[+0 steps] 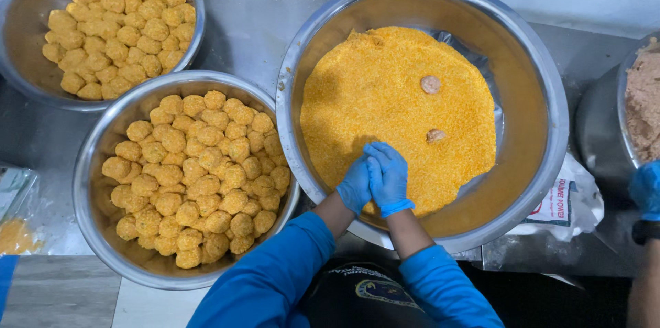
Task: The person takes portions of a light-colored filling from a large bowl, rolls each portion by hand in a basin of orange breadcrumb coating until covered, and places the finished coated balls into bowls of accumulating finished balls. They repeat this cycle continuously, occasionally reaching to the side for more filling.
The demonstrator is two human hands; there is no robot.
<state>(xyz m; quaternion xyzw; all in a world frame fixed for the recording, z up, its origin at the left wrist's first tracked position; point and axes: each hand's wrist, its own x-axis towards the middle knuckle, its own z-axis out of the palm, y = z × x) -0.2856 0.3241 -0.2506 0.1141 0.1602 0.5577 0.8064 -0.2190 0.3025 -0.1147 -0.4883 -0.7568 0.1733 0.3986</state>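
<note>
1. The left hand (pixel 355 185) and the right hand (pixel 389 178), both in blue gloves, are cupped and pressed together, palm against palm; whatever sits inside the grip is hidden, so I cannot tell what they clasp.
2. The joined hands hang over the near edge of the orange breadcrumbs (pixel 385 101), touching or just above them; the crumbs fill the large steel bowl (pixel 543 94) in front of the person.
3. Two uncoated balls (pixel 431 84) lie on the crumbs, one near the middle and one closer to the hands.
4. To the left, a second steel bowl (pixel 93 156) is heaped with crumbed balls (pixel 199 177); a third bowl (pixel 27 5) behind it holds more of the same.
5. All bowls stand on a metal worktop (pixel 240 25); at the right edge, a further bowl of pinkish-brown mixture (pixel 643 101), and another person's gloved hand (pixel 646 189) just beside it.
</note>
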